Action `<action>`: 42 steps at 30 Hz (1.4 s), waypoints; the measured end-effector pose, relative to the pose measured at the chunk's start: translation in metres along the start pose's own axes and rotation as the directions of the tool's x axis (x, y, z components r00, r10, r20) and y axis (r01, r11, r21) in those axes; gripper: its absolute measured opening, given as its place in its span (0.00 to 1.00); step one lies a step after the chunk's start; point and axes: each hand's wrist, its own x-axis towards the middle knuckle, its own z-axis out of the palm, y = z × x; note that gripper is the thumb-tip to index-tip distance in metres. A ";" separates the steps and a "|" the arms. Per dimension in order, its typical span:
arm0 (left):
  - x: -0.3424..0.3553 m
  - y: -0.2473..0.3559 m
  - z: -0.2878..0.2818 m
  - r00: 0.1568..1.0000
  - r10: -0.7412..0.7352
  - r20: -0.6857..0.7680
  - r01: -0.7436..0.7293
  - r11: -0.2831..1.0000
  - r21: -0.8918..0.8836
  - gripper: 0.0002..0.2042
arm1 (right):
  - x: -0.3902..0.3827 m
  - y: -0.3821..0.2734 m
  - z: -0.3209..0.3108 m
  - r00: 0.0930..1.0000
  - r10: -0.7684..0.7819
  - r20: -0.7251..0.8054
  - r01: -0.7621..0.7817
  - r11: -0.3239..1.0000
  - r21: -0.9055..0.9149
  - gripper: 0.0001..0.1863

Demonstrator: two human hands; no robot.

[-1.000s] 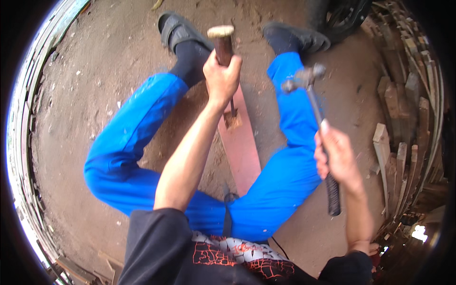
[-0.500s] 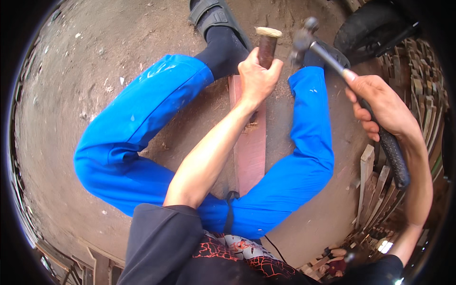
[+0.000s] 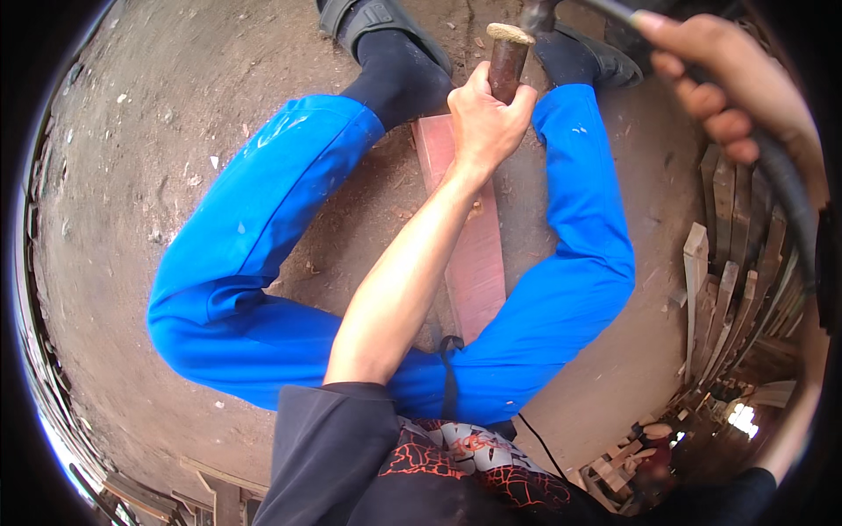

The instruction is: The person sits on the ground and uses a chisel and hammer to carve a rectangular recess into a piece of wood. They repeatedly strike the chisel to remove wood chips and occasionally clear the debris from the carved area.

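Observation:
My left hand (image 3: pixel 487 123) is closed around the brown wooden handle of a chisel (image 3: pixel 508 70), whose pale, frayed butt end sticks up above the fist. The blade is hidden behind my hand and forearm. Beneath them a reddish wooden board (image 3: pixel 478 272) lies lengthwise on the ground between my legs, with a few shavings on it. At the upper right my right hand (image 3: pixel 728 79), smeared by motion, grips a hammer (image 3: pixel 537 16) by its dark handle. The hammer's metal head, partly cut off by the picture's edge, appears just beside the chisel's butt; contact cannot be made out.
My legs in blue trousers (image 3: pixel 237 237) frame the board, and a sandalled foot (image 3: pixel 386 35) is by its far end. Stacked wood offcuts (image 3: pixel 697 254) stand on the right. Bare dirt ground (image 3: pixel 105 228) spreads to the left, with small scraps on it.
My right hand has moved up and farther away with the hammer, its head now nearer the chisel's butt. My left hand keeps its grip, and the whole view has shifted slightly.

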 end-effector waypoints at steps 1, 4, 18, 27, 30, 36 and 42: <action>-0.001 0.000 -0.004 1.000 -0.002 0.000 0.002 1.000 0.013 0.09 | 0.006 0.004 -0.013 0.997 -0.059 -0.039 0.062 0.996 0.068 0.24; 0.002 -0.001 -0.011 1.000 0.008 -0.012 -0.007 0.998 0.063 0.09 | 0.021 0.009 -0.014 0.973 -0.196 -0.122 0.226 0.918 0.327 0.23; 0.013 -0.012 -0.059 0.982 -0.179 -0.056 0.149 0.926 -0.348 0.06 | -0.006 0.131 0.105 0.951 -0.229 0.207 0.010 0.693 0.721 0.23; -0.038 0.022 -0.106 0.964 -0.147 0.223 0.250 0.790 -0.560 0.08 | -0.099 0.210 0.357 0.985 -0.142 -0.096 0.167 0.670 0.724 0.18; -0.044 0.032 -0.104 0.989 -0.139 0.053 0.145 0.826 -0.545 0.08 | -0.125 0.207 0.378 0.950 -0.222 -0.220 0.311 0.728 0.611 0.13; -0.073 0.075 -0.102 0.987 0.145 -0.062 -0.157 0.860 -0.486 0.05 | -0.121 0.202 0.371 0.906 -0.396 -0.150 0.423 0.820 0.386 0.12; -0.087 0.096 -0.141 0.952 0.299 0.067 -0.257 0.898 -0.357 0.07 | -0.053 0.168 0.323 0.726 -0.593 -0.348 0.683 0.676 0.277 0.10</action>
